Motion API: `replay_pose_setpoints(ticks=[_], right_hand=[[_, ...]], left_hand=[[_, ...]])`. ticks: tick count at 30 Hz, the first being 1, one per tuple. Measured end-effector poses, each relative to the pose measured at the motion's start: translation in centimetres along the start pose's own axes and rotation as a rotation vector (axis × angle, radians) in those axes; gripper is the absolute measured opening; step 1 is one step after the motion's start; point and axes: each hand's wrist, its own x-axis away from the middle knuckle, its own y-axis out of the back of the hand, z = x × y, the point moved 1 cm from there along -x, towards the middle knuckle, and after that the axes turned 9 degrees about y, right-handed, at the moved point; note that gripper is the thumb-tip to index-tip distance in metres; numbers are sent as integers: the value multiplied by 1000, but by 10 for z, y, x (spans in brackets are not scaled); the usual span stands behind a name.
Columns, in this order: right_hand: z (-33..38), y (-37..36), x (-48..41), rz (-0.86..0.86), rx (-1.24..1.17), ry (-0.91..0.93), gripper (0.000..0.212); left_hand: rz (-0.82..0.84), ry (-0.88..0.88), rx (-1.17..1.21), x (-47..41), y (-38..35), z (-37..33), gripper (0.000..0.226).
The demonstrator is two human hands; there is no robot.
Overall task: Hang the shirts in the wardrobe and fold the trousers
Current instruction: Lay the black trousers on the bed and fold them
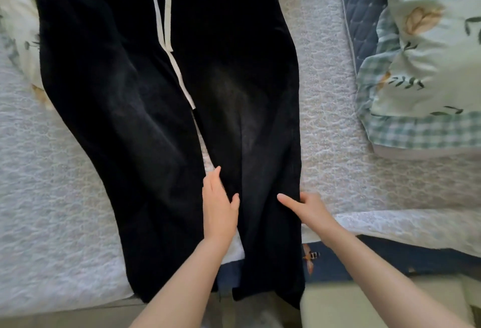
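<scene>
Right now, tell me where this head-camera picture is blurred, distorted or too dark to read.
Head view: soft, even light with no glare; the black trousers swallow most fold detail, showing only a faint sheen on the legs; the right hand has motion-blurred fingers, and the left hand is slightly soft; wide-angle bending shows toward the edges, as at the floral pillow.

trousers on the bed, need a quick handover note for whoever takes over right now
Left hand: open, flat on the inner edge of the leg on the right of the view.
Right hand: pinches that leg's outer edge.
Black trousers: spread flat on the bed, hems hanging over its near edge.
Done: trousers laid out.
Left: fold them. No shirts or wardrobe in view.
</scene>
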Motion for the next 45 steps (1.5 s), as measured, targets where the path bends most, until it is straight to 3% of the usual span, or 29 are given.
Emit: replay_pose_setpoints(ticks=[3, 6, 9, 13, 16, 19, 21, 25, 29, 34, 37, 40, 42, 45], right_hand=[[-18, -5, 22, 34, 37, 37, 26], [-32, -9, 38, 123, 128, 16, 28], [-44, -13, 52, 214, 122, -93, 30], [-53, -11, 75, 221, 92, -90, 18], [-66, -7, 91, 88, 52, -25, 19], [-77, 4, 106, -169, -134, 6, 19], [-80, 13, 113, -251, -185, -8, 25], [-63, 28, 128, -174, 55, 48, 32], [-55, 41, 136, 127, 86, -161, 56], [-65, 45, 143, 456, 389, -185, 41], [-75, 48, 148, 561, 237, -293, 40], [-85, 52, 153, 551, 142, -353, 31], [-97, 56, 150, 408, 242, -384, 23], [-115, 59, 134, 196, 551, -380, 21]], left_hand=[[53, 205, 141, 24, -6, 4, 45], [296, 395, 221, 40, -19, 19, 28], [575, 522, 177, 57, -25, 30, 29], [738, 594, 209, 72, -22, 40, 30], [730, 569, 193, 79, -13, 51, 47], [650, 576, 319, 82, 3, 60, 33], [598, 587, 442, 83, 21, 66, 25], [656, 492, 387, 97, 55, 66, 27], [777, 542, 405, 116, 66, 70, 31], [916, 457, 105, 138, 58, 80, 42], [986, 603, 194, 139, 56, 92, 46], [970, 690, 244, 137, 57, 101, 28], [924, 647, 124, 134, 59, 107, 22], [760, 546, -114, 124, 65, 126, 30]])
